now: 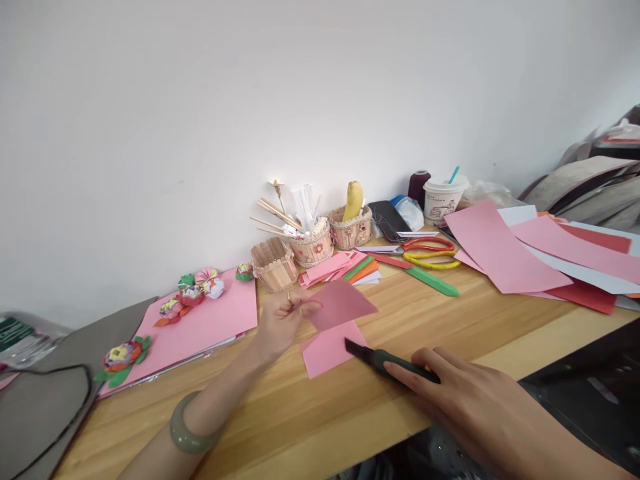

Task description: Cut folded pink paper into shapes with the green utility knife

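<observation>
Wood-grained table (280, 413) bears thin pink paper (327, 357)

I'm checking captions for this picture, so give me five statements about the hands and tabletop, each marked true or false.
1. The left hand holds a piece of pink paper. True.
2. The right hand grips scissors. False: the right hand holds a utility knife.
3. A banana stands in a basket. True.
4. The cup's straw is red. False: the cup has a blue straw.
5. Paper flowers rest on a large pink sheet. True.
</observation>
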### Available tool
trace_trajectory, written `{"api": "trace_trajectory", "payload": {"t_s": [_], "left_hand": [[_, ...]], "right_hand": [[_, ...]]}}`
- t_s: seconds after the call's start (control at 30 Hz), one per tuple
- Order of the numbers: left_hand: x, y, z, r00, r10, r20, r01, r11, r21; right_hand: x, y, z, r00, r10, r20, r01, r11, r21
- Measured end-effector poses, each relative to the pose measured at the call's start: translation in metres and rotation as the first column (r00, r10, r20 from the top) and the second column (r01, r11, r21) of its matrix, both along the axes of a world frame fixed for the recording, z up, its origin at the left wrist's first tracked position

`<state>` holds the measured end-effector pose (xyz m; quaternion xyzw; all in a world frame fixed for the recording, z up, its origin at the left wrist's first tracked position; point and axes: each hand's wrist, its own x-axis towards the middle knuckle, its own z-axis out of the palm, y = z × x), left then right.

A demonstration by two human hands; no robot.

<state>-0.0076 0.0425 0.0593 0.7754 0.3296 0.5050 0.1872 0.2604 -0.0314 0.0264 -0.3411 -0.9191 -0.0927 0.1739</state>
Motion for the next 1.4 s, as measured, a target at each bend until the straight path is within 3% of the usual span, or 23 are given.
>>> {"api": "trace_trajectory", "payload": {"t_s": [0.17,0.27,0.4,0.53,0.63,0.77,0.9,1.0,1.3,1.4], "left_hand": [[-0.007,0.001,0.002,0.993,-0.005,-0.120,0.050,0.926,0.373],[-0.013,0.014,-0.001,0.980,0.155,-0.126,-0.071,0.859,0.507],[-0.014,0.045,-0.008,0.930,0.332,-0.160,-0.195,0.811,0.552],[-0.004,0.074,-0.014,0.862,0.363,-0.354,-0.164,0.861,0.482],[0.004,0.076,-0.015,0.797,0.382,-0.468,-0.191,0.894,0.405],[0.007,0.037,-0.013,0.734,0.379,-0.563,-0.243,0.921,0.304],[0.002,-0.015,-0.020,0.661,0.249,-0.708,-0.126,0.967,0.223],[-0.003,-0.031,-0.030,0.623,0.155,-0.767,-0.029,0.984,0.175],[-0.018,0.002,-0.034,0.703,-0.115,-0.702,0.126,0.991,-0.037],[-0.020,0.000,-0.031,0.730,-0.143,-0.669,0.108,0.990,-0.093]], "right_hand": [[0.000,0.000,-0.001,1.000,-0.013,-0.004,0.013,1.000,0.008],[0.000,0.001,-0.002,1.000,-0.019,0.001,0.019,1.000,0.011],[0.001,0.002,-0.002,1.000,-0.020,0.017,0.020,1.000,0.011],[0.002,0.001,-0.004,0.999,-0.042,0.030,0.042,0.999,-0.006],[0.003,-0.001,-0.005,0.998,-0.056,0.037,0.057,0.998,-0.029],[0.003,0.000,-0.004,0.998,-0.044,0.040,0.046,0.998,-0.039],[0.002,0.001,-0.001,1.000,-0.022,0.018,0.023,1.000,-0.008],[0.004,0.002,0.003,1.000,-0.008,0.016,0.008,1.000,0.004],[0.007,0.002,0.011,1.000,0.016,0.025,-0.016,1.000,0.012],[0.007,0.001,0.009,1.000,0.018,0.014,-0.018,1.000,-0.001]]}}
